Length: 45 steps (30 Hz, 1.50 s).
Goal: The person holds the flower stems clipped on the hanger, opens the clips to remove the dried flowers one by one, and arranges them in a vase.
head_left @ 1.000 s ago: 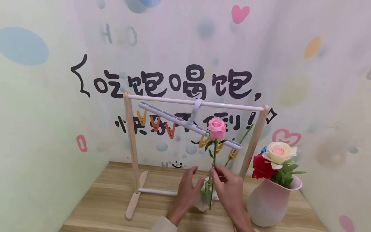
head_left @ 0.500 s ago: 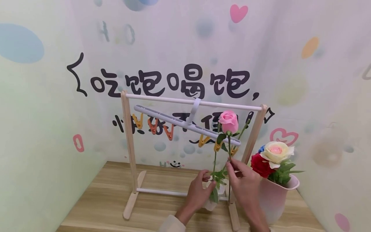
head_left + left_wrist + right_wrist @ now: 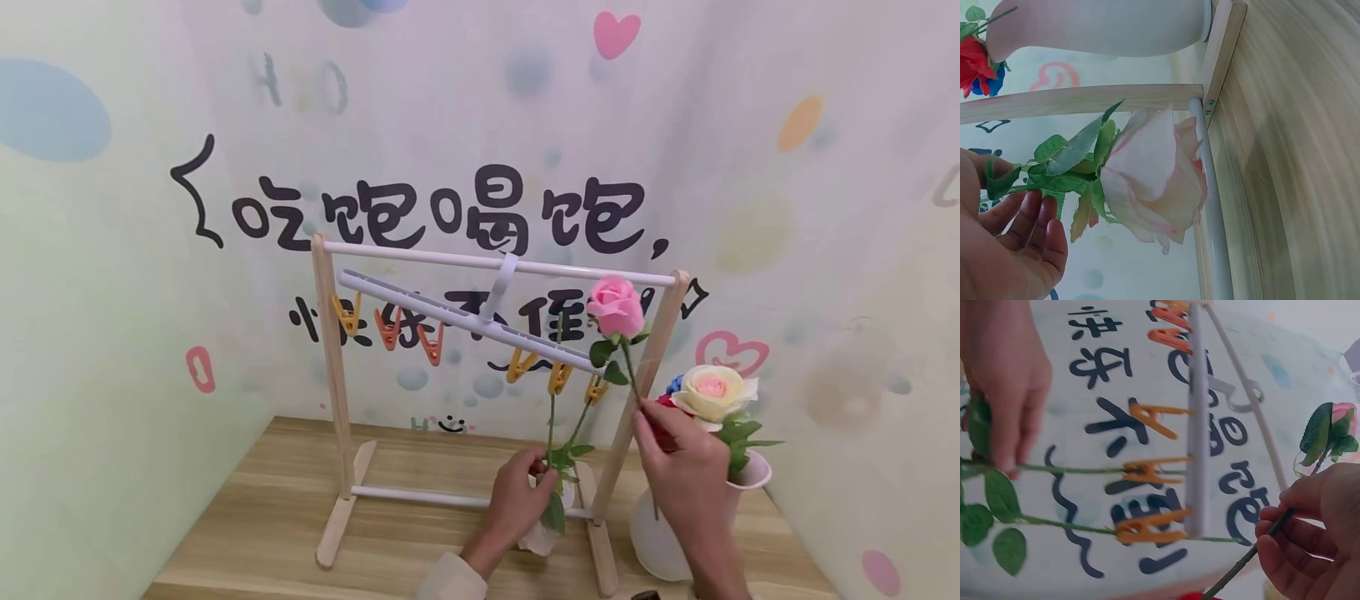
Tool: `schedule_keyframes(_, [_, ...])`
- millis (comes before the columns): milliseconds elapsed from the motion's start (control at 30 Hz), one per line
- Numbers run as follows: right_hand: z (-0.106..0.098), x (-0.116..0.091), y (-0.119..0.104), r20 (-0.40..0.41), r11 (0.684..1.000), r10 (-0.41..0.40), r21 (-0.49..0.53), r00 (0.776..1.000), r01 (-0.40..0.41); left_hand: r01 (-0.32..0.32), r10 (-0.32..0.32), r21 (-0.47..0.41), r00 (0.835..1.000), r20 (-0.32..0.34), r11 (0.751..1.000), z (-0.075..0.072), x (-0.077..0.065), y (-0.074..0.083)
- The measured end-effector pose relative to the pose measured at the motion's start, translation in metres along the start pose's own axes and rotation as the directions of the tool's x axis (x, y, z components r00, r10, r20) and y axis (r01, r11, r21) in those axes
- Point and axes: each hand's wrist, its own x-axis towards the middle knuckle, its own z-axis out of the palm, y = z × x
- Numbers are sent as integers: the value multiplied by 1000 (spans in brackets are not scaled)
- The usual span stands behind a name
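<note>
My right hand (image 3: 686,467) pinches the stem of a pink rose (image 3: 617,308), which stands bloom up beside the rack's right post. In the right wrist view, its green stem (image 3: 1235,570) runs between thumb and curled fingers. My left hand (image 3: 516,493) holds the leafy stem of a pale white-pink rose (image 3: 1150,172), hanging bloom down. Two green stems hang from yellow clips (image 3: 559,378) on a lilac hanger (image 3: 465,320), which tilts down to the right. Whether a second bloom hangs behind the pale one, I cannot tell.
A wooden rack (image 3: 330,358) with white rods carries the hanger. More orange and yellow clips (image 3: 388,329) hang on its left half. At right stands a pale pink vase (image 3: 652,542) with a cream rose (image 3: 712,392) and red and blue blooms, partly behind my right hand.
My right hand has carried the pink rose rightward, away from the hanging stems toward the vase. My left hand has moved right and taken hold of the hanging white rose's stem. The hanger shifted slightly left.
</note>
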Motion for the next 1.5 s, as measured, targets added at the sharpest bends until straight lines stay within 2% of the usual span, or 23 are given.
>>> schedule_keyframes(133, [-17,10,5,-17,1000,17,20,1000,-17,-35,36,27,999,-34,999,0,1,-3])
schedule_keyframes(367, [-43,29,9,-73,999,24,42,997,-21,-52,53,21,997,-49,998,-2,3,-6])
schedule_keyframes(567, [-55,48,14,-170,1000,15,19,985,-12,-50,52,33,997,-61,998,-2,6,-7])
schedule_keyframes(700, [-58,52,24,-186,1000,25,16,982,-22,-30,32,30,998,-51,999,-3,6,-7])
schedule_keyframes(867, [-54,38,43,-163,995,94,-28,982,-100,10,-9,17,999,-40,1000,-2,6,-6])
schedule_keyframes(1067, [-51,13,64,-148,975,185,-95,971,-201,13,-13,16,999,-33,1000,-1,4,-5])
schedule_keyframes(1300, [-49,-7,82,-71,963,194,-177,979,-203,15,-13,29,999,-47,999,-1,5,-7])
schedule_keyframes(1400, [-49,-14,88,-15,944,216,-251,976,-212,13,-12,27,999,-46,1000,-1,5,-8])
schedule_keyframes(1500, [-48,-21,91,60,920,264,-316,963,-233,11,-10,29,999,-50,1000,0,5,-9])
